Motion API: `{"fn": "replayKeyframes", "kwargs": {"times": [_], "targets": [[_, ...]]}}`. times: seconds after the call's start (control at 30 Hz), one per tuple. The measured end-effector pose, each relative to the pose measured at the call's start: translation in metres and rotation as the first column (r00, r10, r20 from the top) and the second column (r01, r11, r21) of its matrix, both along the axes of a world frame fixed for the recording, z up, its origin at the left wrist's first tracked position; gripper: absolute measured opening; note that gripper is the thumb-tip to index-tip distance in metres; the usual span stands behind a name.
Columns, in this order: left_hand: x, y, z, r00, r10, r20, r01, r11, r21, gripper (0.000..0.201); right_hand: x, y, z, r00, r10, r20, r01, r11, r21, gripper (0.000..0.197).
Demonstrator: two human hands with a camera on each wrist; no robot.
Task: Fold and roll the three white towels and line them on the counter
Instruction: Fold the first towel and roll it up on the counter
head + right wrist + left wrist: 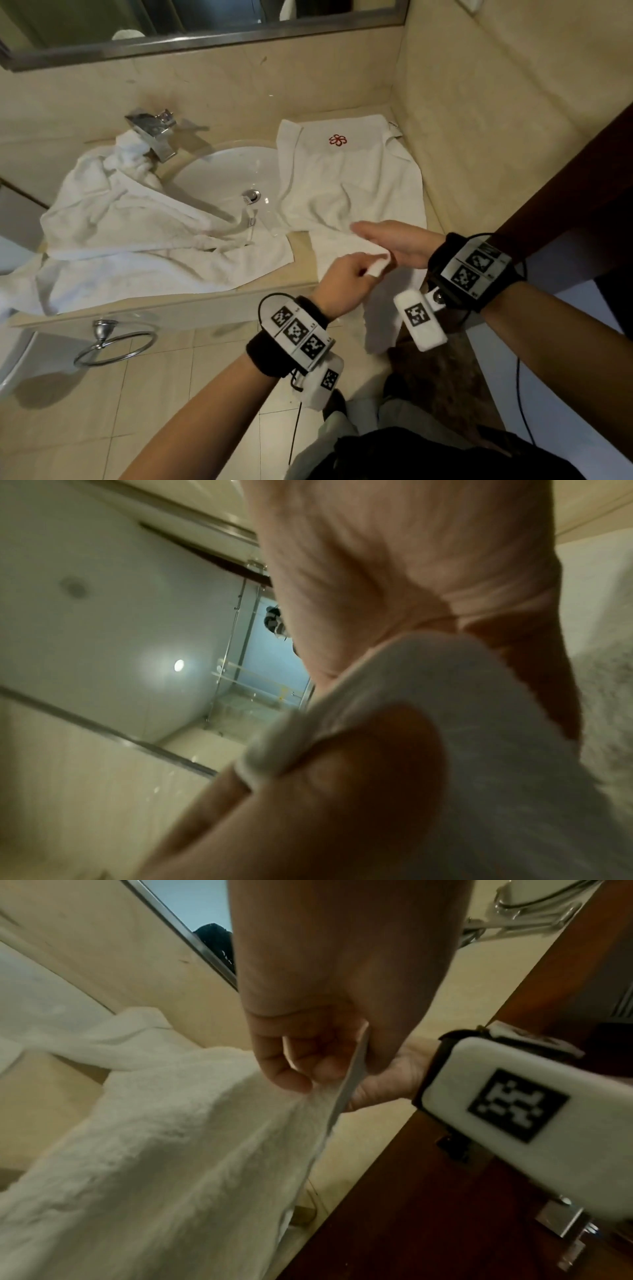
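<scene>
The left hand (346,274) pinches one corner of a white towel (346,246) between thumb and curled fingers, at about 5 o'clock from the sink (226,178). The right hand (394,240) has its fingers out straight above the same towel, with its thumb pressed on the cloth, so it looks like a light hold. Part of this towel hangs off the counter (301,260) edge at 6 o'clock, so it could slide to the floor if the pinch slips. A second towel with a red logo (342,164) lies flat at 3 o'clock of the sink. A third towel (120,222) sits bunched at 9 o'clock and droops into the bowl, where it could get wet or snag on the tap (154,133).
</scene>
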State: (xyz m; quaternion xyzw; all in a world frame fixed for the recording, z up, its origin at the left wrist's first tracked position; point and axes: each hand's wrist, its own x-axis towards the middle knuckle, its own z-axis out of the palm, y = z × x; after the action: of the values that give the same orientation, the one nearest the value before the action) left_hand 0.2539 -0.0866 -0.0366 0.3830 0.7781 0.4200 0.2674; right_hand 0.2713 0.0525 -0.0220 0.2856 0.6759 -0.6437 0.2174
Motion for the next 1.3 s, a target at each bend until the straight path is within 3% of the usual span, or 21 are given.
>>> {"fn": "replayKeyframes", "kwargs": {"times": [0.07, 0.17, 0.23, 0.27, 0.33, 0.43, 0.53, 0.67, 0.73, 0.77, 0.8, 0.83, 0.93, 1.0, 1.07, 1.17, 1.23, 1.3], "targets": [[0.0, 0.006, -0.002, 0.992, -0.126, 0.007, 0.126, 0.989, -0.072, 0.021, -0.001, 0.001, 0.002, 0.998, 0.06, -0.014, -0.055, 0.977, 0.206, 0.012], [-0.018, 0.005, -0.003, 0.931, -0.326, 0.164, 0.36, 0.895, -0.264, 0.036, 0.0, 0.007, -0.002, 0.998, 0.008, -0.059, 0.014, 0.933, 0.359, 0.032], [-0.038, 0.001, -0.007, 0.901, -0.253, 0.353, 0.398, 0.806, -0.438, 0.036, 0.003, 0.008, -0.004, 0.998, 0.014, -0.065, 0.011, 0.927, 0.376, 0.034], [-0.049, -0.001, -0.009, 0.9, -0.128, 0.418, 0.342, 0.802, -0.49, 0.034, 0.004, 0.008, -0.005, 0.997, 0.04, -0.066, -0.011, 0.923, 0.385, 0.035], [-0.074, -0.004, -0.019, 0.85, 0.188, 0.491, 0.097, 0.861, -0.498, 0.023, 0.007, 0.003, -0.003, 0.989, 0.12, -0.082, -0.077, 0.91, 0.407, 0.036], [-0.111, -0.004, -0.035, 0.581, 0.522, 0.625, -0.284, 0.849, -0.445, 0.016, 0.008, -0.004, 0.005, 0.975, 0.178, -0.136, -0.112, 0.913, 0.392, 0.036], [-0.132, 0.003, -0.044, 0.32, 0.546, 0.774, -0.417, 0.815, -0.402, 0.025, 0.004, -0.004, 0.01, 0.969, 0.199, -0.148, -0.134, 0.921, 0.366, 0.036], [-0.152, 0.025, -0.053, 0.271, 0.595, 0.757, -0.561, 0.737, -0.378, 0.026, -0.001, 0.009, 0.01, 0.977, 0.18, -0.117, -0.135, 0.939, 0.317, 0.037], [-0.162, 0.038, -0.062, 0.372, 0.639, 0.673, -0.579, 0.727, -0.37, 0.014, -0.003, 0.021, 0.004, 0.981, 0.185, -0.051, -0.157, 0.926, 0.342, 0.033], [-0.165, 0.043, -0.061, 0.372, 0.663, 0.65, -0.598, 0.707, -0.378, 0.008, -0.004, 0.027, 0.001, 0.979, 0.202, -0.008, -0.185, 0.913, 0.365, 0.031], [-0.168, 0.048, -0.065, 0.448, 0.661, 0.602, -0.597, 0.722, -0.349, 0.011, -0.005, 0.034, -0.003, 0.974, 0.222, 0.047, -0.223, 0.895, 0.386, 0.029], [-0.168, 0.055, -0.069, 0.474, 0.657, 0.587, -0.586, 0.733, -0.347, 0.008, -0.007, 0.042, -0.006, 0.964, 0.244, 0.101, -0.264, 0.876, 0.404, 0.027], [-0.179, 0.066, -0.062, 0.338, 0.758, 0.558, -0.663, 0.612, -0.43, 0.018, -0.008, 0.058, -0.018, 0.947, 0.247, 0.207, -0.316, 0.839, 0.443, 0.029], [-0.188, 0.08, -0.053, 0.344, 0.755, 0.558, -0.688, 0.607, -0.398, 0.01, -0.009, 0.069, -0.027, 0.95, 0.216, 0.224, -0.302, 0.815, 0.495, 0.031], [-0.186, 0.1, -0.041, 0.5, 0.712, 0.493, -0.717, 0.659, -0.225, 0.017, -0.008, 0.077, -0.037, 0.944, 0.201, 0.26, -0.317, 0.767, 0.557, 0.033], [-0.171, 0.145, -0.019, 0.798, 0.531, 0.283, -0.542, 0.839, -0.045, 0.043, -0.006, 0.083, -0.058, 0.927, 0.147, 0.346, -0.332, 0.75, 0.572, 0.035], [-0.159, 0.174, -0.013, 0.914, 0.357, 0.192, -0.356, 0.933, -0.041, 0.049, 0.0, 0.088, -0.071, 0.903, 0.131, 0.408, -0.369, 0.722, 0.586, 0.029], [-0.155, 0.202, -0.015, 0.967, 0.226, 0.119, -0.216, 0.972, -0.091, 0.05, 0.0, 0.098, -0.082, 0.891, 0.072, 0.447, -0.364, 0.701, 0.613, 0.012]]}}
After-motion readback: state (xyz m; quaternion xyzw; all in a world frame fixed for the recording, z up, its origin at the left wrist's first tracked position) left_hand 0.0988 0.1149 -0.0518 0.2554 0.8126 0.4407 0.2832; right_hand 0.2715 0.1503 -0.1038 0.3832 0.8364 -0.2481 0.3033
